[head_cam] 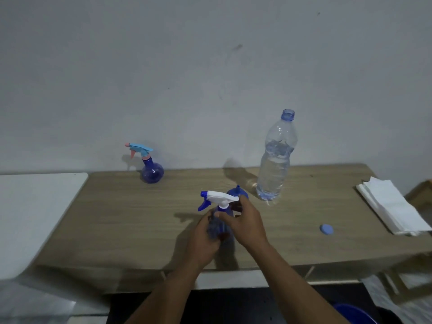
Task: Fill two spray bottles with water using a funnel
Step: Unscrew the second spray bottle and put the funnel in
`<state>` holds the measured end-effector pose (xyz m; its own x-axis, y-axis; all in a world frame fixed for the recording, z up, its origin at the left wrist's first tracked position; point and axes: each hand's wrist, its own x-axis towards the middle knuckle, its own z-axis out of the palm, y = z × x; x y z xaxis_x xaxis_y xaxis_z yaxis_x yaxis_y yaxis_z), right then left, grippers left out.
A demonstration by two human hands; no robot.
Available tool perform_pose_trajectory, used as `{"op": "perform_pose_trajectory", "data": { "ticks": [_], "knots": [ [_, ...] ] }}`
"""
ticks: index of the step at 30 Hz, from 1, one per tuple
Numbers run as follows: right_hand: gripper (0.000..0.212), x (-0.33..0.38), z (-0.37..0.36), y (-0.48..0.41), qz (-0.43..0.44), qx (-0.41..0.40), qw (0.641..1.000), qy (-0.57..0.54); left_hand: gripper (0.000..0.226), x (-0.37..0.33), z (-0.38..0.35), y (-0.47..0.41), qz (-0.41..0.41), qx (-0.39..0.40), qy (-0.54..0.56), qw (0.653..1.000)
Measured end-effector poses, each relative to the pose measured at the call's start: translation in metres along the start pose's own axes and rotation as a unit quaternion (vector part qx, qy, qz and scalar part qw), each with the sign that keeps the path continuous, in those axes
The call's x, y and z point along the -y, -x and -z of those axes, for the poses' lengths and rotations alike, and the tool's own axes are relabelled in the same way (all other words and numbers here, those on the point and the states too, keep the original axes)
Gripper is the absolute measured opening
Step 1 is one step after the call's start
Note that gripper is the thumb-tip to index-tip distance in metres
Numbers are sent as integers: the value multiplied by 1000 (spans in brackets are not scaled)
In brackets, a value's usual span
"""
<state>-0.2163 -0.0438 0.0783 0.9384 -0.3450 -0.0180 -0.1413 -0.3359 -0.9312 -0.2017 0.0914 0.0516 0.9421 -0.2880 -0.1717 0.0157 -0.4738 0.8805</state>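
Note:
A blue spray bottle (222, 224) with a white and blue trigger head (218, 198) stands near the middle of the wooden table (117, 218). My left hand (205, 239) grips its body. My right hand (245, 224) holds the neck just under the trigger head. Right behind it a blue funnel (237, 192) lies on the table, mostly hidden. A second, round blue spray bottle (152, 173) with a light blue and pink head stands at the back left. An uncapped clear water bottle (275, 160), partly filled, stands at the back right.
A blue bottle cap (326, 229) lies on the table to the right. A stack of white paper napkins (392, 206) sits at the right end. A white surface (30, 213) adjoins the table on the left. A blue tub's rim (355, 314) shows below.

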Motion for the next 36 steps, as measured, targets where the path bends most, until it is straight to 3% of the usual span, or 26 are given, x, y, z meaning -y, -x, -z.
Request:
{"op": "perform_pose_trajectory", "data": {
  "ticks": [5,12,15,20,23,26,31,34,36],
  "knots": [
    [30,-16,-16,1,24,-60,997,-33,41,10,-9,-5,26,-18,21,999],
    [15,-23,-21,1,86,-66,994,-22,30,10,-11,-9,4,-13,-7,1000],
    [21,-25,-15,-1,98,-43,994,-13,21,8,-9,-14,33,-8,-12,999],
    [41,-20,-10,-9,33,-39,996,-73,26,9,-11,-12,23,-16,-12,1000],
    [29,-23,-12,-12,29,-50,997,-53,27,11,-15,-12,26,-16,-6,1000],
    [21,-29,-10,-11,64,-39,996,-49,46,9,-16,-12,7,-18,25,1000],
    [35,-30,-2,-10,61,-16,995,-72,57,9,-18,-15,-11,-20,50,999],
    [21,-33,3,-14,68,-8,997,-33,56,10,-18,-15,-4,-21,48,999],
    [24,-34,6,-13,88,19,996,-14,60,9,-17,-15,-2,-15,53,998]
  ]
}}
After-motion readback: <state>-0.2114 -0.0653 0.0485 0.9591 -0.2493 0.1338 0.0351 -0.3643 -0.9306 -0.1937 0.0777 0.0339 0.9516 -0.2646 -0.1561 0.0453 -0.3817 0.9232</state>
